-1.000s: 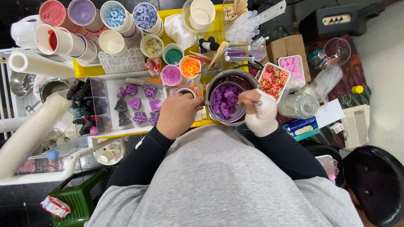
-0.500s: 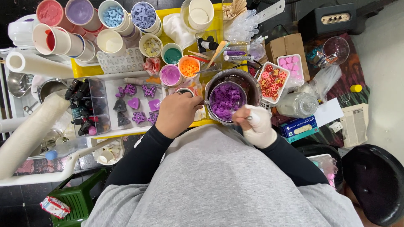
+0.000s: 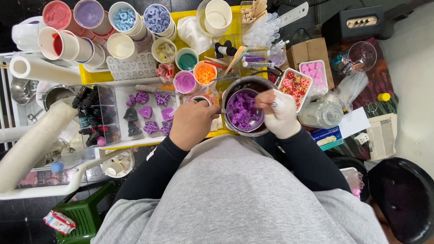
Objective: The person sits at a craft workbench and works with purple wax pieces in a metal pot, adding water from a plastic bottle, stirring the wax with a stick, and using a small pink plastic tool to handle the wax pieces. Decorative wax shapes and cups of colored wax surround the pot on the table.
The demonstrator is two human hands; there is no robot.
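One metal bowl (image 3: 244,110) of purple wax pieces sits inside one darker pot (image 3: 235,86) on the desk. Just left of the bowl: one clear tray (image 3: 151,113) holding about seven purple shapes. Right hand (image 3: 281,114), in one white glove, fingers curled over the bowl's right rim. Left hand (image 3: 192,123) bare, fingers closed at the bowl's left edge; what they grip, cannot tell.

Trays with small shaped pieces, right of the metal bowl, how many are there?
2. The tray of red and orange pieces sits beside the bowl; the tray of pink pieces lies just beyond it, further right. Others may be hidden under clutter.
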